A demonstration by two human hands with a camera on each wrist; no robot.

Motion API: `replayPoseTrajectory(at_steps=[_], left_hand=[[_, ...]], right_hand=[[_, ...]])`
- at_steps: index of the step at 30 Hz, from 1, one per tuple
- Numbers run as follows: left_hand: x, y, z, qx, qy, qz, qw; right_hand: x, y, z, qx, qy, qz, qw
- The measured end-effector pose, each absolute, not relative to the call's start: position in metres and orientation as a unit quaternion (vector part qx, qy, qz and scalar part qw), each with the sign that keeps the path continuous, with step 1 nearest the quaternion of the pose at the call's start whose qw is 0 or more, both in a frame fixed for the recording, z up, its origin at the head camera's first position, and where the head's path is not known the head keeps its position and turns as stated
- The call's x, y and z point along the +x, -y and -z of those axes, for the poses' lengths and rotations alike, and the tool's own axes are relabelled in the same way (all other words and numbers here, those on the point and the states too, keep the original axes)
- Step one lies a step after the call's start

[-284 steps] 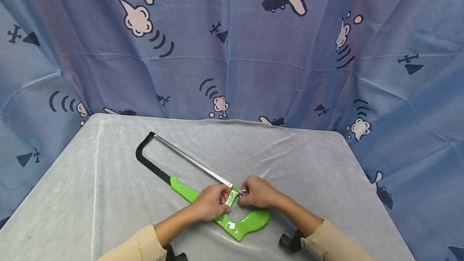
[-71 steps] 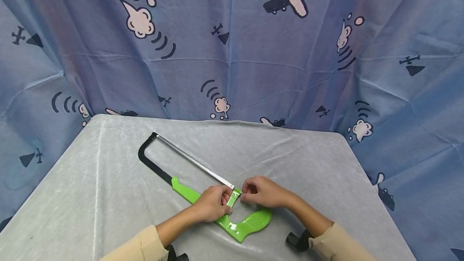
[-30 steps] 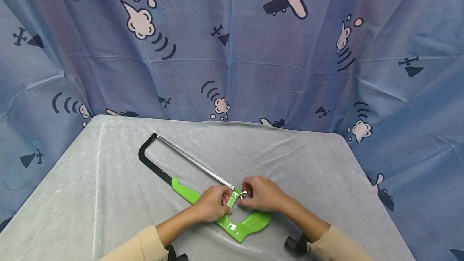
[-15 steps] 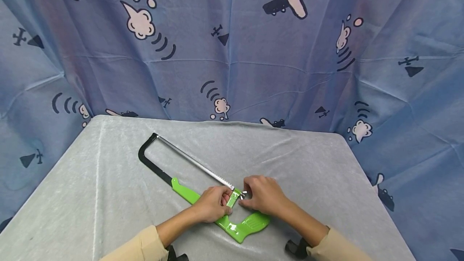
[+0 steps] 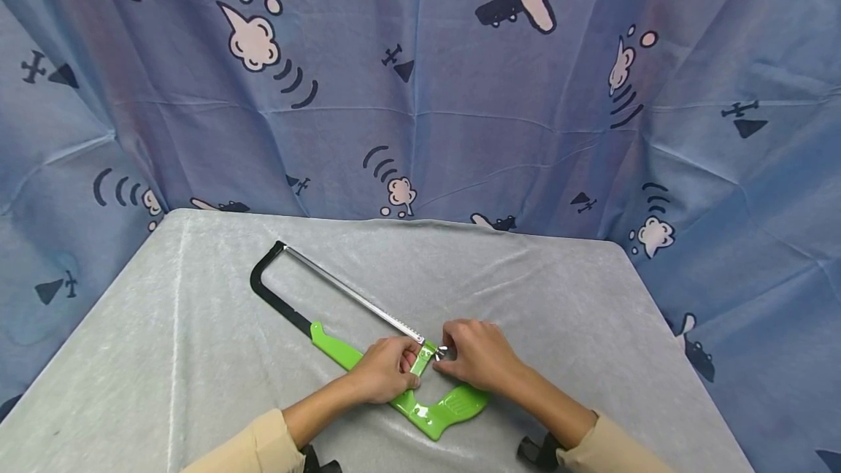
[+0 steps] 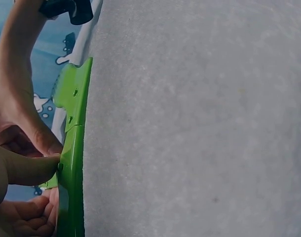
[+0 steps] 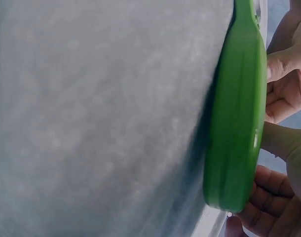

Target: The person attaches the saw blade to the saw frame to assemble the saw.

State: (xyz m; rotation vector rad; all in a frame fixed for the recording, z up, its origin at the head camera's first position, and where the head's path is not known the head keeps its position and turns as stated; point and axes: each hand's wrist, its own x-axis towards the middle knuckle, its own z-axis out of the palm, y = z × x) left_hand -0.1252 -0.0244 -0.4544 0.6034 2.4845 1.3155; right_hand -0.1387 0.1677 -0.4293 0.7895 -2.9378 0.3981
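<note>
A hacksaw lies on the table with its bright green handle [image 5: 463,401] toward me, its black front frame [image 5: 282,305] at the far left and a silver blade [image 5: 348,290] along the far side. My left hand [image 5: 384,368] grips the green bracket at the near end of the blade, thumb on the handle side. At that bracket's outer end sits a silver wing nut [image 5: 442,353], which thumb and forefinger of my right hand [image 5: 479,352] pinch. Both wrist views show the green handle [image 7: 237,113] edge-on, partly covering the fingers.
Pale grey cloth covers the table [image 5: 558,298]. Behind it hangs a blue curtain [image 5: 342,64] printed with airplanes and clouds. Black wrist mounts [image 5: 539,451] sit by the beige sleeves [image 5: 611,447].
My right fingers have shifted around the wing nut: it was nearly hidden 2.4 s ago and shows between them now. The left hand and hacksaw have stayed almost in place.
</note>
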Motion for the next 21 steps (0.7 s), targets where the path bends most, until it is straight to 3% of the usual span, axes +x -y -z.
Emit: replayPoseTrajectory(at_steps=[21], left_hand=[[-0.1251,0.0254,0.4533,0.211,-0.857,-0.451,0.135]], right_hand=[[-0.1436,-0.1752,0.4315,0.282,0.939,-0.196,-0.026]])
